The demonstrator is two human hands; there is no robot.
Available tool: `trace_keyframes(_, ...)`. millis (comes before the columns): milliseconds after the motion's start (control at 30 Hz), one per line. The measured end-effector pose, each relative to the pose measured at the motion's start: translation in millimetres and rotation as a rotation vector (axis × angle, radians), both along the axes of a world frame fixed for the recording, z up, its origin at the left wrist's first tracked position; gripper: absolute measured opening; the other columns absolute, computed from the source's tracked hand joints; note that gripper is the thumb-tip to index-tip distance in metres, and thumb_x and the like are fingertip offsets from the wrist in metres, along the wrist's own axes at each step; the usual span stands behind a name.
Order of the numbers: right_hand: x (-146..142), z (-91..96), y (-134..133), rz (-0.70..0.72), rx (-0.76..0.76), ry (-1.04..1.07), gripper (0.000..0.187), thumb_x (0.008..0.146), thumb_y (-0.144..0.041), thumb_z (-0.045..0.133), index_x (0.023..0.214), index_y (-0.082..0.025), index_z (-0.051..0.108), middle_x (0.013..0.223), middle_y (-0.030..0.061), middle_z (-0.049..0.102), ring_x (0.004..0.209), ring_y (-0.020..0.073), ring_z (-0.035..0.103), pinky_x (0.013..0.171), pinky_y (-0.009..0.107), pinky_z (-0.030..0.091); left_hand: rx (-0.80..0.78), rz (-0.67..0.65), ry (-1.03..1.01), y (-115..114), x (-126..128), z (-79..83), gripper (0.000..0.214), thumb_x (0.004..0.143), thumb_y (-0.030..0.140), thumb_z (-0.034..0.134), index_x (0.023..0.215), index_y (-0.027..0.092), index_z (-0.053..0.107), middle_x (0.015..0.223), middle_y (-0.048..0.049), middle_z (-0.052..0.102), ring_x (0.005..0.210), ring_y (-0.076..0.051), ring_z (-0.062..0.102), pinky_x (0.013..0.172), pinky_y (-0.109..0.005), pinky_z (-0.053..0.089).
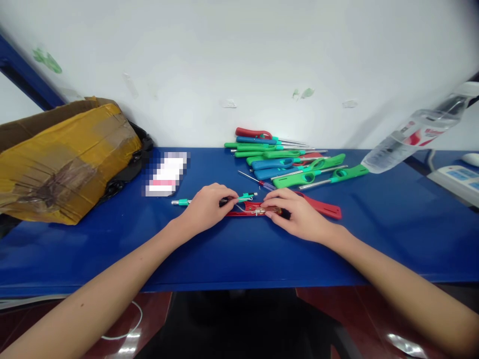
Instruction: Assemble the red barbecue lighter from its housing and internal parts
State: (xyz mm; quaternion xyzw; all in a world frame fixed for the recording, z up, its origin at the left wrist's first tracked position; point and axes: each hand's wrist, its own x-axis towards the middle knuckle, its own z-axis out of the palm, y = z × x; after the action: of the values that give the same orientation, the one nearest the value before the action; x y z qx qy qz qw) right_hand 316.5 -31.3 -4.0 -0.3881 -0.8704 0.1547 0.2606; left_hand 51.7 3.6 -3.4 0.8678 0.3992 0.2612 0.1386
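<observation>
My left hand (210, 210) is closed on the inner part of a gas lighter, a metal tube with turquoise plastic pieces (183, 202) that sticks out on both sides of the fingers. My right hand (295, 213) pinches a small amber fuel tank (276, 210) with a metal valve at its left end. A thin pale tube runs between the two hands. Under them lies an opened red lighter shell half (243, 214), partly covered by my fingers. Another red shell piece (325, 206) rests behind and right of my right hand. A thin screwdriver (262, 184) lies just behind.
Several green, blue and red lighters (277, 162) are heaped by the wall. A water bottle (411, 130) and a white device (458, 179) stand at the right. At the left are a taped box (71, 164) and a blurred-out item (167, 173) on the blue table (239, 264).
</observation>
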Motion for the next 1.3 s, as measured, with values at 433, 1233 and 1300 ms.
trace_keyframes(433, 0.7, -0.5, 1.7, -0.010, 0.027, 0.036, 0.021, 0.093, -0.026, 0.056, 0.111, -0.023, 0.067, 0.109, 0.0094, 0.069, 0.104, 0.0247, 0.064, 0.090, 0.043, 0.056, -0.119, 0.127, -0.082, 9.4, -18.7, 23.7, 0.028, 0.096, 0.030, 0.047, 0.105, 0.019, 0.071, 0.092, -0.0041, 0.076, 0.081, -0.018, 0.070, 0.074, -0.029, 0.056)
trace_keyframes(1233, 52.0, -1.3, 40.0, -0.323, 0.293, 0.021, 0.015, 0.089, -0.030, 0.060, 0.089, -0.021, 0.072, 0.104, 0.0106, 0.068, 0.108, 0.0288, 0.063, 0.094, 0.049, 0.052, -0.037, -0.169, 0.137, 1.2, -14.0, 9.4, 0.047, 0.089, 0.044, 0.064, 0.130, 0.021, 0.059, 0.116, -0.0101, 0.066, 0.109, -0.025, 0.058, 0.093, -0.040, 0.051)
trace_keyframes(1300, 55.8, 0.1, 41.7, -0.366, 0.310, 0.028, 0.016, 0.089, -0.030, 0.059, 0.089, -0.021, 0.072, 0.104, 0.0108, 0.069, 0.108, 0.0291, 0.063, 0.094, 0.049, 0.051, -0.033, -0.162, 0.133, 0.9, -14.3, 9.8, 0.045, 0.090, 0.042, 0.064, 0.129, 0.021, 0.059, 0.116, -0.0101, 0.066, 0.109, -0.025, 0.058, 0.093, -0.040, 0.051)
